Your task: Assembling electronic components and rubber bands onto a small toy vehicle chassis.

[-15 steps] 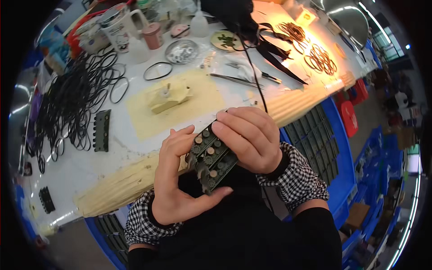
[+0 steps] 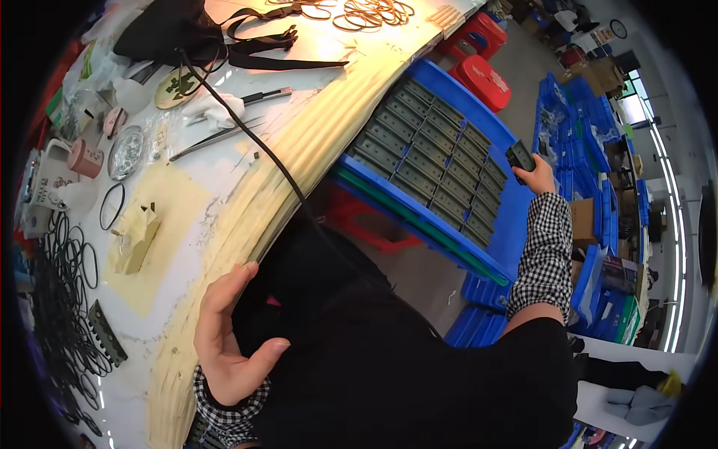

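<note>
Table (image 2: pixel 224 187) runs up the left, its pale padded edge just by the left hand (image 2: pixel 232 344), which hangs open and holds nothing. Right of the table sits a blue crate (image 2: pixel 516 217) filled with rows of dark plates. Over the crate's far end the right hand (image 2: pixel 535 176) closes its grip on one plate (image 2: pixel 520 157). Setting it flat in line with its neighbours looks best. Rubber rings (image 2: pixel 67 299), tweezers (image 2: pixel 217 138) and a dish (image 2: pixel 126 152) lie on the table; a black cord (image 2: pixel 254 138) crosses its edge.
</note>
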A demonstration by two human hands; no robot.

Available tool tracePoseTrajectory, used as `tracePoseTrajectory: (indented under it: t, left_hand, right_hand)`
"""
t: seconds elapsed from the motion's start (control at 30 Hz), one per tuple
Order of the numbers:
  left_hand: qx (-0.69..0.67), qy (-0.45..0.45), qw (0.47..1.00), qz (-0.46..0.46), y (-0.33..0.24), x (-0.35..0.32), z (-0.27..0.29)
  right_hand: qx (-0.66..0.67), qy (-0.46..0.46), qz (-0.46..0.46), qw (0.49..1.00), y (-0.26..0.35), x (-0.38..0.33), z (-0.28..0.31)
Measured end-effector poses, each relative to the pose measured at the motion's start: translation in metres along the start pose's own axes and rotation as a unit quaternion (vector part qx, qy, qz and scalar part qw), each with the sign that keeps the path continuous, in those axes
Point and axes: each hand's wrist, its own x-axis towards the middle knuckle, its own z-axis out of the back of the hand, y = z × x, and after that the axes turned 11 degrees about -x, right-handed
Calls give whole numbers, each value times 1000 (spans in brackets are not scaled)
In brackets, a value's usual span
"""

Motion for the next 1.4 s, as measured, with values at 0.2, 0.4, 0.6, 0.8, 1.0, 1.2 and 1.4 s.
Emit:
tracePoseTrajectory:
  t: [0.2,0.4,0.6,0.8,1.0,1.2,1.4]
  left_hand:
    - [27,3,1000,15,-3,4,-1]
    - [12,-64,997,37,-5,4,-16]
    - [10,-70,996,46,-6,6,-11]
    - [11,-82,994,70,-7,4,-6]
    - [-5,-103,993,65,-5,0,-4]
    - [1,-112,992,67,-4,-4,-2]
    - [17,-106,992,70,-9,-1,-5]
  right_hand:
    - [-45,43,-35,997,-31,45,-39]
    - [-110,114,13,987,-26,78,-60]
    - [-7,114,-17,993,-40,73,-77]
    - [55,94,-23,994,-53,69,-84]
    - [21,28,-49,998,-62,62,-74]
    - [-196,135,-128,963,-68,37,-51]
    - [-273,153,-156,937,-81,24,-68]
